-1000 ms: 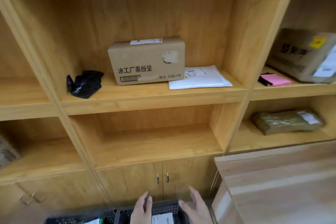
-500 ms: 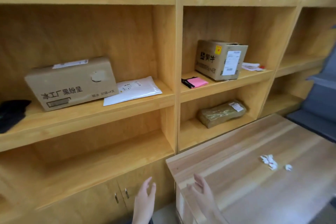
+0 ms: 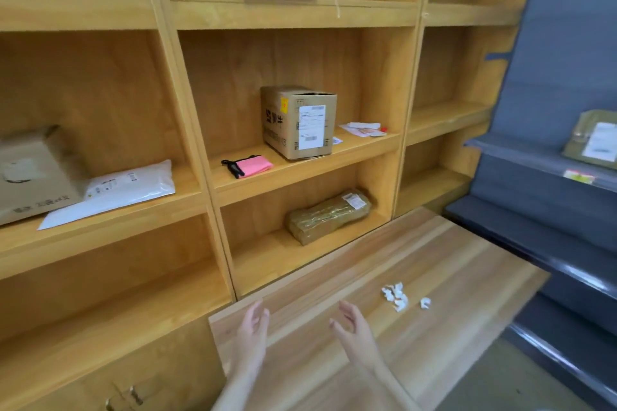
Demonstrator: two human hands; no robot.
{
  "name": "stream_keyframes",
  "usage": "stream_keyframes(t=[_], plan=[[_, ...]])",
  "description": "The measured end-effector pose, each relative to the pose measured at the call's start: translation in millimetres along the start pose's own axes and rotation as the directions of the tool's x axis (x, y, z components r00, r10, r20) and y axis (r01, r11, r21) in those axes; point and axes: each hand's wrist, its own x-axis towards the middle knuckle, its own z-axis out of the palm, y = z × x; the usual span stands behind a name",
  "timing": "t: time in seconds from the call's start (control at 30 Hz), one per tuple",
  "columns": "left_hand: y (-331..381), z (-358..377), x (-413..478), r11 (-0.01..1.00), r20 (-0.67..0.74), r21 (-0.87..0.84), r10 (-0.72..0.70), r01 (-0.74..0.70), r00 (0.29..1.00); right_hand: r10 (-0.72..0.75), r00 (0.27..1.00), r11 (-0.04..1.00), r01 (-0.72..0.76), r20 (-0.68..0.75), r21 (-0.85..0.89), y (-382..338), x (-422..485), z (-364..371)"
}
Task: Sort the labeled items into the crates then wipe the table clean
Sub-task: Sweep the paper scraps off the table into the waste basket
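Up over the worktop [image 3: 450,260] have come the left hand [image 3: 252,327] and right hand [image 3: 350,327], apart, fingers loose, holding nothing. Paper scraps [image 3: 395,295] lie on the worktop's right side: light, soft, likely best pinched in a bunch.

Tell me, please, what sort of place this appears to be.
Probably a parcel storeroom or mailroom: wooden shelving holds a cardboard box with a shipping label, a white mailer bag and a tape-wrapped parcel, beside a wooden table.
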Motion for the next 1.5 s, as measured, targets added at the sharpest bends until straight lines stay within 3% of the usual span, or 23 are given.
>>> stream_keyframes(t=[0.23,0.63,1.1,1.3,1.5], plan=[[35,60,8,0.994,-0.022,0.046,0.100,-0.099,0.995,-0.003,1.000,1.000,0.003,0.006,-0.021,2,23,-68],[67,87,80,0.991,-0.108,0.049,0.130,-0.125,0.986,-0.077,0.991,0.989,0.090,0.113,-0.114,-39,108,-78],[124,37,260,0.976,-0.274,0.065,0.216,-0.206,0.937,-0.271,0.903,0.875,0.376,0.333,-0.306,-143,307,3],[157,3,308,0.962,-0.339,0.145,0.268,-0.232,0.902,-0.421,0.841,0.791,0.524,0.341,-0.316,-197,366,46],[178,-12,333,0.928,-0.450,0.220,0.371,-0.301,0.813,-0.563,0.756,0.667,0.654,0.334,-0.356,-226,414,75]])
